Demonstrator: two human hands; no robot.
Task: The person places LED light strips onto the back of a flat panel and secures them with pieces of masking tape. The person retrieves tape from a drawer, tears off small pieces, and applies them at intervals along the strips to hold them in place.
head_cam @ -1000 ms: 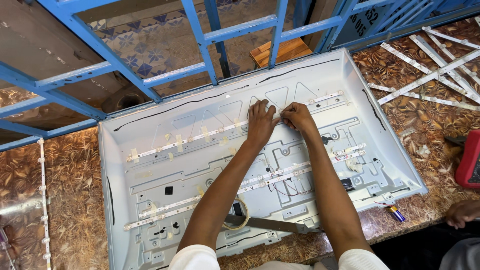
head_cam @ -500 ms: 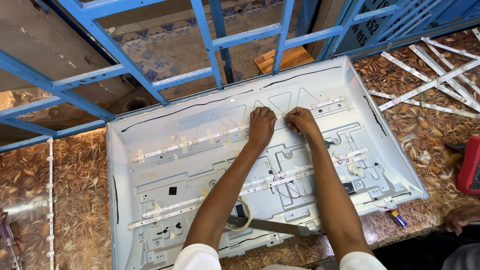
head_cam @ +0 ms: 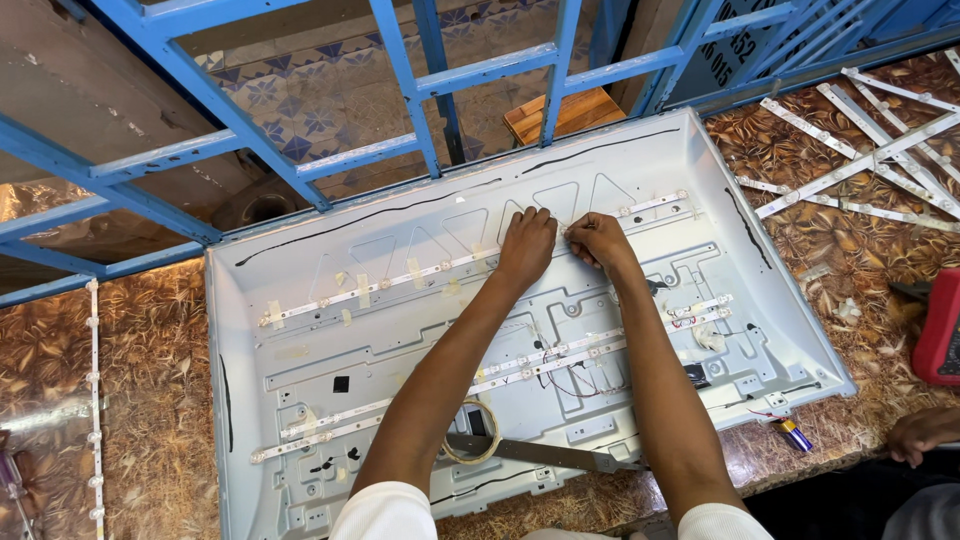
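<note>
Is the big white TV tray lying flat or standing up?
Flat. The tray lies open side up on the table, both hands pressing its top strip.

Left hand [head_cam: 527,240] and right hand [head_cam: 594,238] press side by side on the upper light strip [head_cam: 420,268] inside the white panel tray [head_cam: 300,340].

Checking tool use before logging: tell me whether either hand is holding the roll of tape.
No. The roll of tape lies in the panel beside the forearms, while the left hand and right hand press the top LED strip.

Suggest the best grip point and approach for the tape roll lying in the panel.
Pinch the tape roll by its ring wall, one finger in the open centre and the thumb outside, coming from above. It lies flat between the forearms, and a long flat tool lies against its right side.
</note>
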